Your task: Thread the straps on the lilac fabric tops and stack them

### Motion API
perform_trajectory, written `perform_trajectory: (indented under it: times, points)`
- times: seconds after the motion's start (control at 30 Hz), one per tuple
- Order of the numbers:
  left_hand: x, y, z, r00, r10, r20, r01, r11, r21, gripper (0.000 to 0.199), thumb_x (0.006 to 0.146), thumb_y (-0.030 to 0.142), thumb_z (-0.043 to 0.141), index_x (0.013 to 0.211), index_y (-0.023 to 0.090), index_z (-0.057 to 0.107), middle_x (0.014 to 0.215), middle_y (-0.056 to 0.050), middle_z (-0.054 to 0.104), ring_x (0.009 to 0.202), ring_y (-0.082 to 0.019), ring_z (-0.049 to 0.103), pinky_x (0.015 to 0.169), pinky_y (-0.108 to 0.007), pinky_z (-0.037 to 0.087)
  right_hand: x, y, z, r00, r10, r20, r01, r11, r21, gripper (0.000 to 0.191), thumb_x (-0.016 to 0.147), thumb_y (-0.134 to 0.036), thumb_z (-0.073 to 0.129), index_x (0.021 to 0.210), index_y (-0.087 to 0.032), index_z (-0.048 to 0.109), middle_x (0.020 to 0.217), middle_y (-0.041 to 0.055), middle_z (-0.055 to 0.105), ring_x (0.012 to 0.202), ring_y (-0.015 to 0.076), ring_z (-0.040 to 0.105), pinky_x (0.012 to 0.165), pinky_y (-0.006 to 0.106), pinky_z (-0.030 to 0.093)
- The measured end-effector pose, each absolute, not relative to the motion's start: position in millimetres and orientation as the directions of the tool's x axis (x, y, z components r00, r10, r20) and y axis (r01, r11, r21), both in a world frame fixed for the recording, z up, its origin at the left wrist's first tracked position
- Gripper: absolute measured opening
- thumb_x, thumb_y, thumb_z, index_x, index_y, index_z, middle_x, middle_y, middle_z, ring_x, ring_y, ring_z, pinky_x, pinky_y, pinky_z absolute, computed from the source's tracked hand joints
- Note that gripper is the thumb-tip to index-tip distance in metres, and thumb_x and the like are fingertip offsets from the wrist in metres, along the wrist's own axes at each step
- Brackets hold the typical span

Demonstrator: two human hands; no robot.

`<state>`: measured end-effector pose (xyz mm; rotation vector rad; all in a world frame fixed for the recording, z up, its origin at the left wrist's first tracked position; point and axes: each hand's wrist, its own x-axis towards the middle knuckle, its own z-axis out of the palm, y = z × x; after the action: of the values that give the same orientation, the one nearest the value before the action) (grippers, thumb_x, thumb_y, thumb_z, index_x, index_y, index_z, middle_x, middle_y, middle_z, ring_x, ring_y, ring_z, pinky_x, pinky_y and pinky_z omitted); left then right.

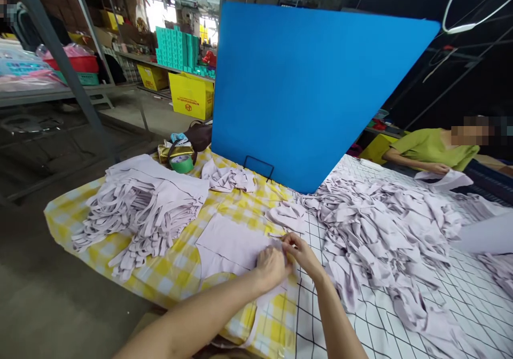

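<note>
A pale lilac garment (228, 241) lies spread on the yellow checked cloth (236, 204) in front of me. My left hand (272, 265) is closed on the garment's right end, fingers curled down. Touching it, my right hand (295, 248) pinches the edge of the same fabric. A strap hangs from the garment toward the table's front edge. To the left sits a thick stack of similar garments (148, 193) with straps trailing. A small loose piece (286, 216) lies just beyond my hands.
A large heap of lilac garments (385, 225) covers the grid-patterned cloth at right. A tall blue board (304, 92) stands across the table. Green tape (181, 163) lies behind the stack. A person in a green top (430, 148) handles fabric at far right.
</note>
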<state>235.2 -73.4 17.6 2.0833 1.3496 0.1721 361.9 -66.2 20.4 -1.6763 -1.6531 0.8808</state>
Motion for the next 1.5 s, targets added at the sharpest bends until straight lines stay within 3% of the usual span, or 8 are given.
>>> perform_trajectory:
  times: [0.3, 0.43, 0.7, 0.83, 1.0, 1.1, 1.33, 1.5]
  points:
    - [215, -62, 8, 0.457, 0.862, -0.220, 0.710, -0.204, 0.674, 0.027, 0.080, 0.022, 0.040, 0.085, 0.013, 0.064, 0.091, -0.014, 0.067, 0.093, -0.027, 0.062, 0.082, -0.038, 0.046, 357, -46, 22, 0.002, 0.994, -0.111, 0.485, -0.098, -0.869, 0.030, 0.080, -0.049, 0.043, 0.071, -0.020, 0.045, 0.066, 0.0007, 0.055, 0.056, 0.0125, 0.045, 0.051, 0.025, 0.036]
    - [208, -51, 3, 0.468, 0.835, -0.289, 0.646, -0.100, 0.757, 0.023, 0.078, 0.019, 0.038, 0.070, 0.015, 0.059, 0.061, -0.006, 0.063, 0.066, -0.020, 0.065, 0.062, -0.028, 0.049, 360, -43, 26, 0.055, 0.993, -0.100, 0.512, -0.114, -0.852, 0.034, 0.084, -0.049, 0.034, 0.075, -0.020, 0.050, 0.062, -0.0006, 0.050, 0.055, 0.0132, 0.044, 0.050, 0.025, 0.034]
    - [206, -43, -11, 0.556, 0.756, -0.346, 0.491, 0.038, 0.870, 0.021, 0.080, 0.022, 0.033, 0.064, 0.016, 0.046, 0.038, 0.005, 0.041, 0.036, -0.012, 0.052, 0.038, -0.018, 0.038, 353, -50, 38, -0.146, 0.983, -0.111, 0.584, -0.005, -0.812, 0.026, 0.069, -0.044, 0.060, 0.070, -0.018, 0.060, 0.103, 0.0082, 0.060, 0.085, 0.0200, 0.056, 0.071, 0.031, 0.043]
    - [203, -44, -6, 0.569, 0.773, -0.281, 0.458, -0.013, 0.889, 0.029, 0.084, 0.028, 0.033, 0.064, 0.014, 0.050, 0.043, 0.003, 0.044, 0.041, -0.012, 0.052, 0.042, -0.018, 0.037, 358, -44, 31, -0.067, 0.994, -0.091, 0.629, -0.029, -0.777, 0.029, 0.073, -0.047, 0.052, 0.066, -0.019, 0.058, 0.095, 0.0064, 0.064, 0.084, 0.0201, 0.057, 0.073, 0.030, 0.044]
    - [195, -52, 3, 0.611, 0.778, -0.149, 0.445, -0.181, 0.877, 0.027, 0.080, 0.035, 0.045, 0.069, 0.014, 0.059, 0.061, 0.000, 0.053, 0.062, -0.014, 0.055, 0.057, -0.020, 0.040, 374, -49, 20, 0.311, 0.950, 0.037, 0.714, -0.208, -0.668, 0.033, 0.075, -0.043, 0.040, 0.081, -0.017, 0.058, 0.086, 0.0112, 0.062, 0.070, 0.0228, 0.056, 0.068, 0.038, 0.044]
    - [195, -64, 0, 0.656, 0.750, -0.089, 0.490, -0.333, 0.806, 0.019, 0.076, 0.025, 0.049, 0.087, 0.017, 0.062, 0.088, -0.004, 0.056, 0.074, -0.017, 0.056, 0.068, -0.025, 0.042, 367, -66, 13, 0.423, 0.893, 0.152, 0.749, -0.251, -0.614, 0.040, 0.078, -0.038, 0.031, 0.095, -0.013, 0.058, 0.101, 0.0170, 0.059, 0.087, 0.0280, 0.056, 0.076, 0.042, 0.042]
    - [168, -70, -2, 0.692, 0.719, 0.066, 0.522, -0.562, 0.642, 0.023, 0.080, 0.013, 0.041, 0.086, 0.016, 0.063, 0.093, -0.006, 0.055, 0.086, -0.018, 0.054, 0.081, -0.029, 0.044, 330, -115, -23, 0.044, 0.993, 0.111, 0.945, -0.006, -0.326, 0.047, 0.087, -0.036, 0.031, 0.128, -0.020, 0.047, 0.137, 0.0082, 0.043, 0.130, 0.0252, 0.031, 0.101, 0.046, 0.027]
    - [85, -61, 11, 0.478, 0.855, 0.202, 0.517, -0.460, 0.722, 0.029, 0.077, 0.008, 0.043, 0.098, 0.016, 0.060, 0.094, -0.006, 0.055, 0.089, -0.016, 0.052, 0.082, -0.029, 0.043, 324, -137, -3, 0.168, 0.970, 0.173, 0.946, -0.110, -0.305, 0.049, 0.086, -0.040, 0.033, 0.122, -0.012, 0.052, 0.131, 0.0181, 0.047, 0.123, 0.0315, 0.038, 0.095, 0.050, 0.031]
